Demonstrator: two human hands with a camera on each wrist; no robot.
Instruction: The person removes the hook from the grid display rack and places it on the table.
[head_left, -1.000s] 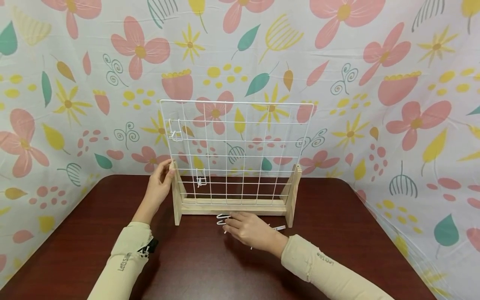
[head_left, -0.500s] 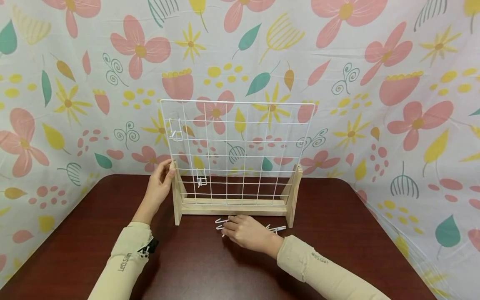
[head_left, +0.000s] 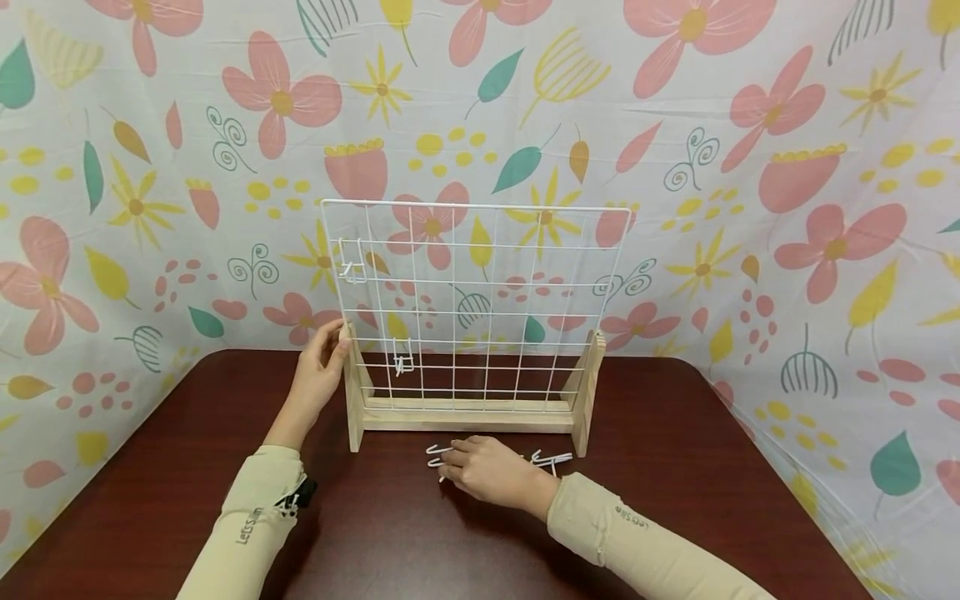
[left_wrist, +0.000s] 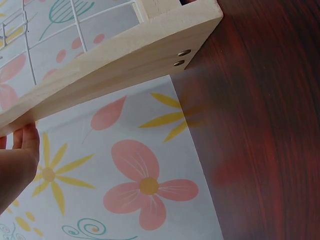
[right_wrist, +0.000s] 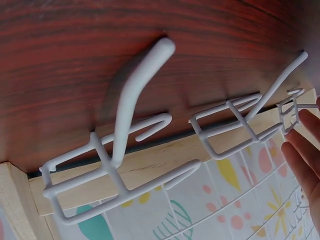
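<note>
My left hand [head_left: 318, 367] grips the top of the left wooden upright [head_left: 353, 408], thumb in front; its far fingers are partly hidden. The upright belongs to a wooden stand that carries a white wire grid panel [head_left: 480, 205]. In front of the stand's base, my right hand [head_left: 487, 471] holds a white wire hook [head_left: 433, 451] low over the table, much of it covered by the fingers. In the right wrist view this hook [right_wrist: 296, 111] touches the fingertips, and two similar hooks [right_wrist: 135, 90] lie nearer the camera, prongs up.
Two white hooks hang on the grid's left part: an upper hook [head_left: 354, 277] and a lower hook [head_left: 403, 363]. The dark red-brown table [head_left: 420, 533] reaches back to a floral cloth [head_left: 480, 100] behind the stand. Wooden base rail [head_left: 465, 422] runs between the uprights.
My right hand has drawn back slightly toward me and to the left, bringing the hook with it. More of the hooks at its right now shows. My left hand stays on the upright.
</note>
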